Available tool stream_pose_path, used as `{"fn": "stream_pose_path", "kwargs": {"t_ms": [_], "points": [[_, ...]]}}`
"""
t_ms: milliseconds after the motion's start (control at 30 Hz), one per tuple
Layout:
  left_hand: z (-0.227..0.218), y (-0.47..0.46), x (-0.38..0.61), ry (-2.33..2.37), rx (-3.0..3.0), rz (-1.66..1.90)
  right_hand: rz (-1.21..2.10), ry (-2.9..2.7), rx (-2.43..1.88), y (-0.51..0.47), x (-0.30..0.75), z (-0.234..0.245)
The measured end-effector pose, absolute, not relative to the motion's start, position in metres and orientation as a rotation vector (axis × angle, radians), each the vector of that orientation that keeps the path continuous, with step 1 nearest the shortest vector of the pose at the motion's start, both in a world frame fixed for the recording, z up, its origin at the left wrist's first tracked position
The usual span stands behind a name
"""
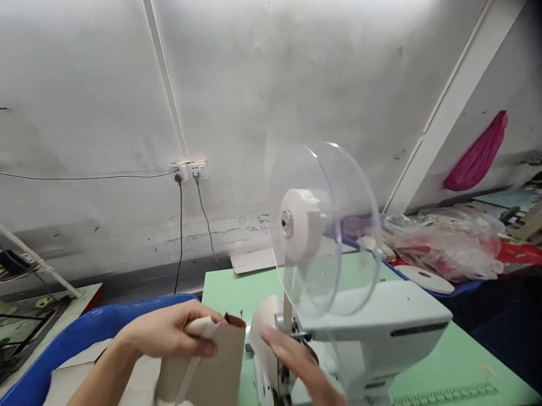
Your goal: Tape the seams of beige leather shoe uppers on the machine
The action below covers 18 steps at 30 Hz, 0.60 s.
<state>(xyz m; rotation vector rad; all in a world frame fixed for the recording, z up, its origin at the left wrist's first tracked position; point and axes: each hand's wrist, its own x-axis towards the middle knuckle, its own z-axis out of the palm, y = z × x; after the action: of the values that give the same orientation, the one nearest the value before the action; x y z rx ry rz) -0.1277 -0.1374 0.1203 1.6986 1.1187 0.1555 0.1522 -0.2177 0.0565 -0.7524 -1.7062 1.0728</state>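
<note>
My left hand is closed around the folded edge of a beige sheet piece, fabric-like or leather-like, with a pale strip running down it. To its right, my right hand has its fingers stretched out, slightly blurred. Its fingertips are at a cream curved piece at the head of a white tabletop machine; whether they press on it I cannot tell. Above the machine, a roll of white tape sits between two clear plastic discs, and its tape runs down into the machine head.
A blue tub with pale pieces stands at left. The machine rests on a green tabletop with a ruler. Plastic bags and a white tape roll lie at right. Cables hang from a wall socket.
</note>
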Motion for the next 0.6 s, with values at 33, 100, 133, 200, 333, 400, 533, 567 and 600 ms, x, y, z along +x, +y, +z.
{"fn": "stream_pose_path", "kwargs": {"t_ms": [33, 100, 133, 200, 333, 400, 533, 567, 600], "points": [[0.118, -0.154, -0.133, 1.148, 1.711, 0.148, 1.14, -1.745, -0.721, -0.221, 0.136, 0.052], [0.109, -0.183, -0.149, 1.187, 1.738, 0.147, 1.321, -1.831, -0.693, -0.223, 0.117, 0.042], [0.101, -0.195, -0.159, 1.196, 1.733, 0.16, 1.452, -1.859, -0.696, -0.223, 0.116, 0.038], [0.083, -0.214, -0.179, 1.227, 1.663, 0.185, 1.751, -1.84, -0.718, -0.224, 0.125, 0.03], [0.052, -0.227, -0.186, 1.299, 1.583, 0.056, 1.946, -1.702, -0.751, -0.234, 0.154, 0.023], [0.042, -0.224, -0.164, 1.144, 1.687, -0.062, 1.906, -1.73, -0.823, -0.24, 0.158, 0.023], [0.019, -0.221, -0.097, 0.822, 1.762, -0.059, 1.747, -1.845, -0.924, -0.247, 0.152, 0.021], [0.012, -0.222, -0.083, 0.831, 1.725, -0.002, 1.723, -1.791, -0.976, -0.247, 0.152, 0.021], [0.004, -0.223, -0.072, 0.875, 1.68, 0.075, 1.715, -1.691, -1.049, -0.245, 0.154, 0.022]]}}
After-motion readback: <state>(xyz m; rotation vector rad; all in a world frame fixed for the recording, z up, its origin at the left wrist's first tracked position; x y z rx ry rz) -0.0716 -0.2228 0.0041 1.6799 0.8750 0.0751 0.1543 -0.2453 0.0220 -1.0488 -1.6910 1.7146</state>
